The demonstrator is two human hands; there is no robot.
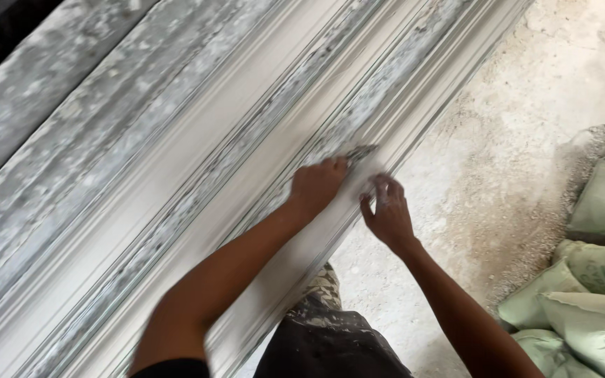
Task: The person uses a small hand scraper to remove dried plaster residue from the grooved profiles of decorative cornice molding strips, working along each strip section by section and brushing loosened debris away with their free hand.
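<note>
Scraper (360,152) in closed left fingers (327,175)

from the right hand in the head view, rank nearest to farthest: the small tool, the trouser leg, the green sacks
1. small tool, just up-left of the right hand, at the left hand
2. trouser leg, below
3. green sacks, far right on the floor
</note>
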